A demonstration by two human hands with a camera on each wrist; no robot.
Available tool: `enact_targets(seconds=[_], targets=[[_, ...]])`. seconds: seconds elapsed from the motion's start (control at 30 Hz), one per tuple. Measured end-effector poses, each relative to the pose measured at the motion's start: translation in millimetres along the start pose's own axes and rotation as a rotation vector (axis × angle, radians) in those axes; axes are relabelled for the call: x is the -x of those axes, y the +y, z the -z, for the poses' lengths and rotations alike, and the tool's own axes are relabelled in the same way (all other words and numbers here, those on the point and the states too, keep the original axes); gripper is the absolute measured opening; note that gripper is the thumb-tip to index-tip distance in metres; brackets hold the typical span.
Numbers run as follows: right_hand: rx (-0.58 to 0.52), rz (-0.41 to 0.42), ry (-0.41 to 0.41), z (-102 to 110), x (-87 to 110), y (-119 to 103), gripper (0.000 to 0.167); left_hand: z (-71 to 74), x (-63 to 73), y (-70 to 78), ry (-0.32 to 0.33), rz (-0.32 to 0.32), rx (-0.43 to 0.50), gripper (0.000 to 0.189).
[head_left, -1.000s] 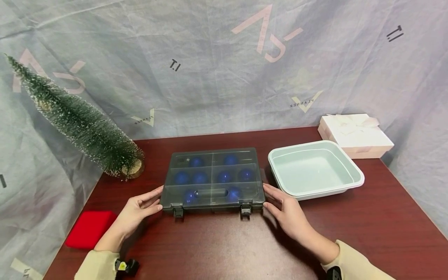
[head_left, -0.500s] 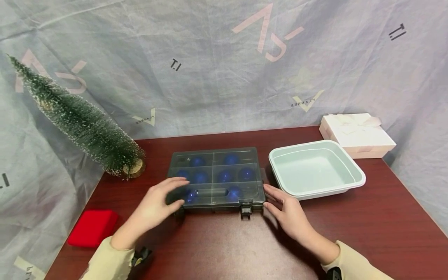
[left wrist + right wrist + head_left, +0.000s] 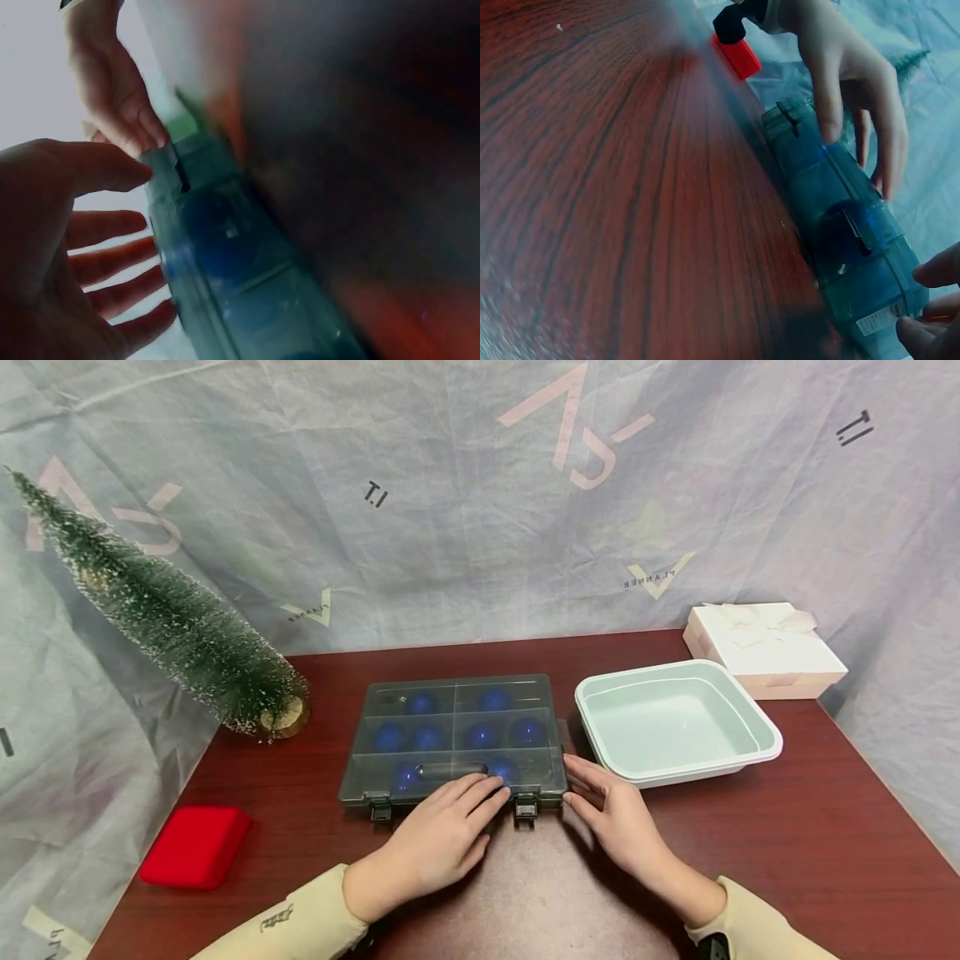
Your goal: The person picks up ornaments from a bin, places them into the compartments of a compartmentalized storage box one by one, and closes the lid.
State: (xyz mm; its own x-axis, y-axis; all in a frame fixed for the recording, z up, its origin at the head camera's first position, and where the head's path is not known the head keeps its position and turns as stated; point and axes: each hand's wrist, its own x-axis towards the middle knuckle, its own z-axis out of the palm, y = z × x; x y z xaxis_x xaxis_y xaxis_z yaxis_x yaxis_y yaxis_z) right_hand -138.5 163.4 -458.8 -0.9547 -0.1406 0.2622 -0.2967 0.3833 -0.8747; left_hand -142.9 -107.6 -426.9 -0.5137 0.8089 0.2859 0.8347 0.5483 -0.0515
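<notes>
A dark, see-through compartment box (image 3: 453, 718) lies on the table with its lid down. Several blue balls (image 3: 482, 734) show through the lid. Two latches line its front edge; the right latch (image 3: 527, 807) is plain to see. My left hand (image 3: 435, 843) reaches across the front edge in the head view, fingertips by the front lid near that latch. In the left wrist view its fingers (image 3: 124, 296) are apart and fairly straight beside the box. My right hand (image 3: 615, 810) touches the box's right side with extended fingers, the thumb near the front corner.
A pale green basin (image 3: 675, 727) stands to the right of the box. Behind it sits a white gift box (image 3: 765, 647) with a bow. A small frosted tree (image 3: 172, 618) leans at the left, and a red case (image 3: 197, 847) lies near the left edge.
My left hand has left the box's left side and moved right, over the lid's front to near the right latch. My right hand has stayed at the box's right side.
</notes>
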Motion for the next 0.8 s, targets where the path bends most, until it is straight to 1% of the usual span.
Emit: enact_targets(seconds=[0.1,0.2,0.33,0.4,0.43,0.53,0.6,0.67,0.7,0.77,0.8], targets=[[0.006,0.001,0.001,-0.2,-0.2,-0.1,0.049,-3.5,0.4,3.0,-0.004,0.005,-0.020,0.053],[0.014,0.001,0.005,0.0,-0.2,-0.3,0.049,-5.2,1.0,3.4,-0.001,0.001,-0.020,0.054],[0.028,0.002,0.007,0.6,-0.2,-0.7,0.048,-3.9,1.1,4.2,-0.009,-0.007,-0.017,0.057],[0.074,0.013,0.011,1.5,-0.2,-1.7,0.047,-2.9,0.9,5.1,-0.020,-0.007,-0.018,0.057],[0.116,0.023,0.017,2.0,0.0,-2.6,0.046,-1.8,0.5,5.8,-0.027,-0.005,-0.016,0.057],[0.249,0.071,0.051,4.8,2.3,-8.1,0.043,1.1,-1.1,7.5,-0.052,-0.002,-0.014,0.057],[0.292,0.112,0.074,6.8,4.5,-13.5,0.037,3.4,-2.0,8.6,-0.070,0.001,-0.013,0.057],[0.265,0.141,0.064,9.0,6.3,-19.3,0.030,4.9,-2.4,9.0,-0.082,0.003,-0.015,0.058],[0.223,0.137,0.041,10.1,6.9,-22.2,0.026,5.3,-2.3,9.0,-0.085,0.004,-0.016,0.058],[0.063,0.089,-0.063,12.3,6.9,-26.7,0.018,5.6,-2.2,8.9,-0.089,0.006,-0.018,0.059],[-0.039,0.041,-0.129,13.0,6.5,-27.9,0.017,5.4,-2.1,8.7,-0.088,0.008,-0.018,0.059]])
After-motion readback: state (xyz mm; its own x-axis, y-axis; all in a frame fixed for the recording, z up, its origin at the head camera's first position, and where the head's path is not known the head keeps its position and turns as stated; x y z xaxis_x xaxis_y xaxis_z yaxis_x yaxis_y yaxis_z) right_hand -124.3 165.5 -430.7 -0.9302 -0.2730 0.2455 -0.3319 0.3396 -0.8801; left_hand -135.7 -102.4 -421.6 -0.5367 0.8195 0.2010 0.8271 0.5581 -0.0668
